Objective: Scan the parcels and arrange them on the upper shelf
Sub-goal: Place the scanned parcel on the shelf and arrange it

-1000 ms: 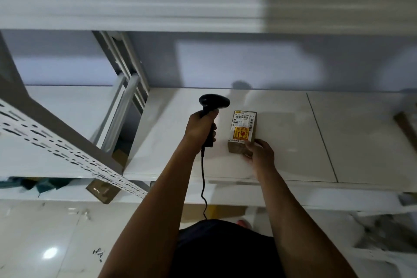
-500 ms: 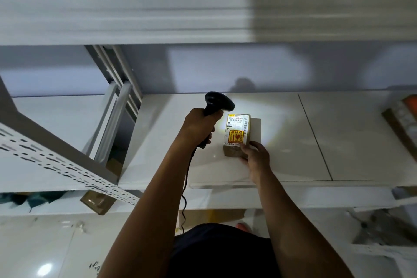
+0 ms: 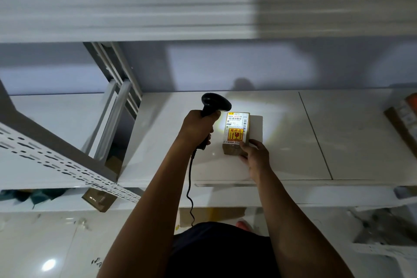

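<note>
A small brown cardboard parcel with a white barcode label and a yellow-red fragile sticker lies flat on the white shelf. My right hand grips its near right corner. My left hand is closed around the handle of a black corded barcode scanner, just left of the parcel. The scanner's head hangs over the label's top end and throws bright white light on it.
Another brown parcel lies at the shelf's far right edge. A perforated grey upright and shelf frame stand at the left. A higher shelf spans the top. More cardboard boxes sit below, above a glossy floor.
The scanner light has come on and now lights the label. My left hand brought the scanner closer over the parcel. My right hand stays on the parcel's corner.
</note>
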`<state>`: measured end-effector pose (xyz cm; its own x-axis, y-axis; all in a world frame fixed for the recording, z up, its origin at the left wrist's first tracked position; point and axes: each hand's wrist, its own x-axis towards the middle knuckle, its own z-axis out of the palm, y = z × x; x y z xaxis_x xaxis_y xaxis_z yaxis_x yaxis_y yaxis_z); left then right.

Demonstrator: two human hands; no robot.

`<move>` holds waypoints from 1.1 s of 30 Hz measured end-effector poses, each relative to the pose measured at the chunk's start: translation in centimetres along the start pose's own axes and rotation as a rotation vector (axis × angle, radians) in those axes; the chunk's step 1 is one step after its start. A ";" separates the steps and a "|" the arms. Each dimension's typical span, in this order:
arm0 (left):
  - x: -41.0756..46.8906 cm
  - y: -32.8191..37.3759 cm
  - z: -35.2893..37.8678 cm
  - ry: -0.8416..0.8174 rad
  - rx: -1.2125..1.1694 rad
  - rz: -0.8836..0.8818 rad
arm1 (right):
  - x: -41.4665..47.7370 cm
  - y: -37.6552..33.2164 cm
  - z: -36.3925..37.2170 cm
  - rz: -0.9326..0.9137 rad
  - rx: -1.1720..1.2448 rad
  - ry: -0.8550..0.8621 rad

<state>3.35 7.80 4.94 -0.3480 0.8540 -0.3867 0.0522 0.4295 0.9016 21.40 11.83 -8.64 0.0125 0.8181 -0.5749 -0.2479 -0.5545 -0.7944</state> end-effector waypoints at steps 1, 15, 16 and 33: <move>0.0 -0.1 0.1 0.007 -0.001 -0.002 | 0.0 0.0 0.0 -0.003 -0.002 -0.002; -0.3 -1.2 1.6 0.037 -0.081 -0.047 | 0.1 0.1 0.0 -0.005 0.004 -0.005; -0.3 -1.2 1.6 0.039 -0.083 -0.049 | 0.1 0.1 -0.1 -0.007 0.006 -0.007; -0.2 -1.7 1.6 0.057 -0.113 -0.072 | 0.3 0.4 -0.2 -0.007 -0.028 0.006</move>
<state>4.84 7.37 3.17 -0.3994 0.8030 -0.4423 -0.0793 0.4503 0.8893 21.54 11.85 -9.15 0.0197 0.8209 -0.5707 -0.2206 -0.5532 -0.8033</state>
